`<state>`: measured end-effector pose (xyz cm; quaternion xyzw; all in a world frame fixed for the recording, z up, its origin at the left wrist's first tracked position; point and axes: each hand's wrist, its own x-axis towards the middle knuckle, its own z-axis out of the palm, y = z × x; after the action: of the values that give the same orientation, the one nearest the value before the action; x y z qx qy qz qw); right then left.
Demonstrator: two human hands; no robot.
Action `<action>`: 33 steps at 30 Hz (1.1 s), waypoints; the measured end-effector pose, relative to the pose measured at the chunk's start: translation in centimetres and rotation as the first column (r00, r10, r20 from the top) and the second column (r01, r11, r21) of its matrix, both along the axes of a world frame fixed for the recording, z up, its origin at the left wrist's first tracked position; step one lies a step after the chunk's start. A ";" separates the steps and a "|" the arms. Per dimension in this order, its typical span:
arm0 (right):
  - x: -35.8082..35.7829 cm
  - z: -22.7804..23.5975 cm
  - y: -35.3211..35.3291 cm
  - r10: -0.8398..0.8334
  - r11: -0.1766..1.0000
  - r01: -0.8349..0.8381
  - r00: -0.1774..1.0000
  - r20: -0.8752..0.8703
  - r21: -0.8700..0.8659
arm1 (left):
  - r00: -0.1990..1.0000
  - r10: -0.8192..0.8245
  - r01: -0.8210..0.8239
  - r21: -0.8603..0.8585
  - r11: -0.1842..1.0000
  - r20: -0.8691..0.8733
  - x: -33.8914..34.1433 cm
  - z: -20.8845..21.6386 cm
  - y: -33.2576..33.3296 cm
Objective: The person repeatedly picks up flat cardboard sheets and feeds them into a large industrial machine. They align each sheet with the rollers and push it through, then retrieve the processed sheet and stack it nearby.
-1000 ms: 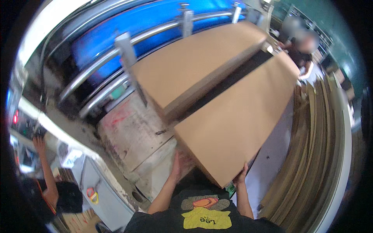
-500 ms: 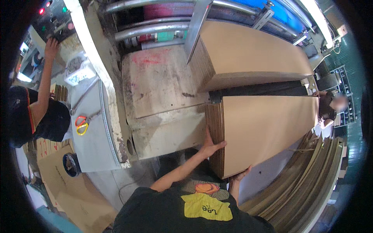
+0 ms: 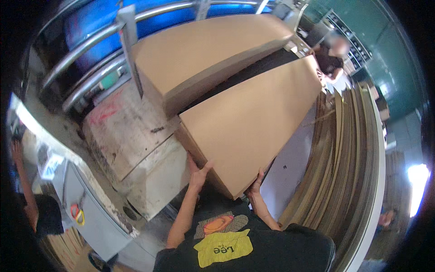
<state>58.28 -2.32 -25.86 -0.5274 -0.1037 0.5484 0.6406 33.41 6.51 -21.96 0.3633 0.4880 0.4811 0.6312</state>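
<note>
Near stack (image 3: 253,118) of brown board: slants from the wearer's chest to a co-worker (image 3: 331,59), beside the machine bed (image 3: 131,131) at its right edge, next to a pale surface (image 3: 290,156). What bears its weight underneath is hidden.

Left hand (image 3: 197,176) on the stack's near left side: thumb stands apart at the top edge, fingers against the side layers, some hidden. Right hand (image 3: 256,187) grips the right edge near the closest corner, fingers up along it; thumb can't be made out. Hands oppose each other across the corner, probably so the loose layers stay flush and don't slide. Co-worker is at the far end, apparently since the stack is too long for one person to steady; their grip is too small to tell.

Far stack (image 3: 208,52) lies alongside the rollers (image 3: 81,56), a dark gap between it and the near one. Standing boards (image 3: 333,154) fill the right, on edge, likely to save room. Scissors (image 3: 80,217) lie by the left edge of the grey table (image 3: 102,233), away from the boards.
</note>
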 end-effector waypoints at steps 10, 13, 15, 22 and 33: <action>-1.8 2.9 2.8 0.050 0.994 -0.058 0.995 -0.090 -0.096 | 0.973 0.054 0.009 -0.270 0.963 0.225 -1.9 0.2 1.9; -2.5 3.7 2.9 0.021 0.983 -0.031 0.998 -0.055 -0.183 | 0.984 0.077 -0.025 -0.302 0.953 0.161 -2.0 2.6 1.7; -2.7 3.7 2.8 -0.001 0.994 0.001 1.000 0.000 -0.106 | 0.979 0.170 -0.194 -0.267 0.944 -0.111 -1.5 5.0 1.8; -1.9 1.6 1.3 0.107 0.992 -0.113 0.987 -0.117 -0.051 | 0.676 -0.447 0.657 0.206 0.725 -0.586 6.8 18.1 9.1; -2.7 3.8 2.2 0.032 0.986 -0.021 0.997 0.065 -0.164 | 0.629 0.041 0.397 0.366 0.842 -0.776 -0.2 15.8 15.3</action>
<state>55.59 -0.12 -22.05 -0.5949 -0.0872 0.5455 0.5839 33.22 21.86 -6.16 0.7305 0.5221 0.3263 0.2955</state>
